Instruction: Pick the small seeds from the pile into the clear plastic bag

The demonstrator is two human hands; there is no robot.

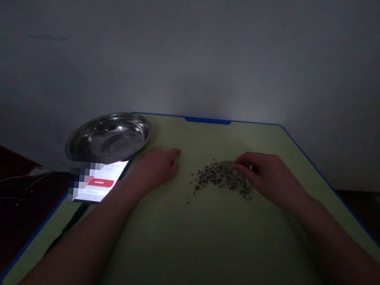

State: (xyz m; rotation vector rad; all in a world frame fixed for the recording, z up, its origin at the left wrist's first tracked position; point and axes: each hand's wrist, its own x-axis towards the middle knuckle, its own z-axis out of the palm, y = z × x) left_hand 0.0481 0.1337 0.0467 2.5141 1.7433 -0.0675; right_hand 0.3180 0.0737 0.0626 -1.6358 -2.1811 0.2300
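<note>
Fingers of the right hand (pixel 263 173) reach the right side of the pile (pixel 222 176), thumb and forefinger drawn close at the tips; whether they pinch a grain, I cannot tell. Dark and pale bits lie mixed in the pile, between the hands and well in from the edges of the table (pixel 179 249). The left hand (pixel 155 169) rests apart from it, fingers loosely curled, one pointing towards the pile, with nothing visible in its grip.

Such small, light bits could scatter if a fingertip drags or flicks; a few already lie loose on the pile's left. Dim light could make dark and pale easy to confuse. Near the far left corner, the bowl (pixel 119 142) seems to jut past the left edge, so a knock from the left hand could tip it. The left forearm passes close by the tablet (pixel 96 191) at that edge; a careless sweep could push it off.
</note>
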